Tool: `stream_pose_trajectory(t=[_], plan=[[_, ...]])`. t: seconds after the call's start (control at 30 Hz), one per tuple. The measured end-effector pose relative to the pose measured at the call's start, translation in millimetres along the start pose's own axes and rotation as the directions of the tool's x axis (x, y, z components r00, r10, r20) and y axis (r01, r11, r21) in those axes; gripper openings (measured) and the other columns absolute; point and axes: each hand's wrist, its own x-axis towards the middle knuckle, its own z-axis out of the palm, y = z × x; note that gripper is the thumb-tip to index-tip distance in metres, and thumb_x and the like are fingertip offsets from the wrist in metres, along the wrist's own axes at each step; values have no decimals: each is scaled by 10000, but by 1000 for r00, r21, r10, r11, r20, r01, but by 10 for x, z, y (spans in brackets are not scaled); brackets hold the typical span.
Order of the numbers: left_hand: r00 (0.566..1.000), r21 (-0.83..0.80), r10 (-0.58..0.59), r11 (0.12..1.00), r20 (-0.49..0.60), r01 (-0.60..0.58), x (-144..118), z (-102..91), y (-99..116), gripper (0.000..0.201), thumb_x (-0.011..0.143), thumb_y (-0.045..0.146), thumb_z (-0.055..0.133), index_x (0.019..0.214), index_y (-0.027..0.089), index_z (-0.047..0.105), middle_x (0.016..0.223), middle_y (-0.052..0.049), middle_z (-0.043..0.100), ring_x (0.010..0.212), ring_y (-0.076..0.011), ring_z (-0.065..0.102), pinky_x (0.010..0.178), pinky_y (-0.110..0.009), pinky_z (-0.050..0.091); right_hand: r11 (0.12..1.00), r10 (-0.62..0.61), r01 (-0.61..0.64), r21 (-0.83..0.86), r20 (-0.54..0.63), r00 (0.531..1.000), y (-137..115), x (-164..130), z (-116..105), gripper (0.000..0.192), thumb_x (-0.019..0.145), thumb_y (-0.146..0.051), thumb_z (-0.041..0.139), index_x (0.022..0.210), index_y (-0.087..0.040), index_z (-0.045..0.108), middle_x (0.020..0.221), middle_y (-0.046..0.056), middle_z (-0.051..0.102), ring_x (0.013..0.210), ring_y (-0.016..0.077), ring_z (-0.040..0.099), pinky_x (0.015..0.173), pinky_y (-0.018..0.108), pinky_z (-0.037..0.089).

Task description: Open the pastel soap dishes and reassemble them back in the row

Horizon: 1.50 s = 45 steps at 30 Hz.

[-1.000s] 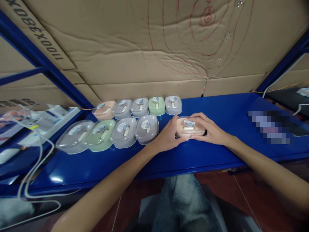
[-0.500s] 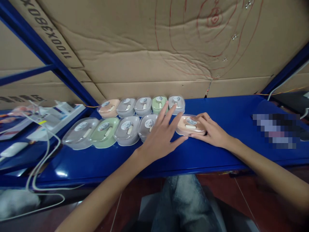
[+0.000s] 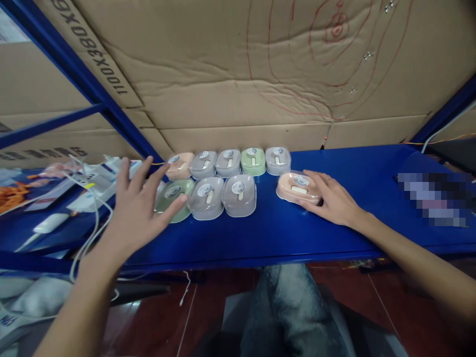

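Note:
Two rows of small lidded plastic boxes, each with a clear cover, a round sticker and a white tab, stand on the blue shelf. My right hand (image 3: 332, 201) has its thumb and fingers around the sides of a peach box (image 3: 286, 187), set apart at the right of the front row. My left hand (image 3: 143, 213) is spread at the row's left end, over the green box (image 3: 173, 206) and mostly hiding the box beyond it. Whether it touches them I cannot tell. Two grey boxes (image 3: 206, 201) follow in the front row. Behind are a peach, a green (image 3: 253, 162) and several grey boxes.
A cardboard wall (image 3: 208, 104) with red drawn lines rises behind the shelf (image 3: 267, 238). At left lie white cables (image 3: 97, 218), a power strip and papers. A blurred-out item (image 3: 433, 198) lies at right. Blue frame posts stand at both sides.
My left hand has swung left from beside the peach box to the left end of the front row. My right hand stays on the peach box. The view has shifted slightly.

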Motion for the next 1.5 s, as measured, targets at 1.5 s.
stream_pose_trajectory(t=[1.5], plan=[[972,213,24,974,233,-75,-409,365,-477,772,1057,666,404,1726,289,327,1783,-97,369,1645,-484,284,1304,-685,237,963,-117,136,-233,95,989,-1204,419,279,769,1028,-738,503,1704,-394,380,1717,161,419,1527,628,329,1121,914,292]])
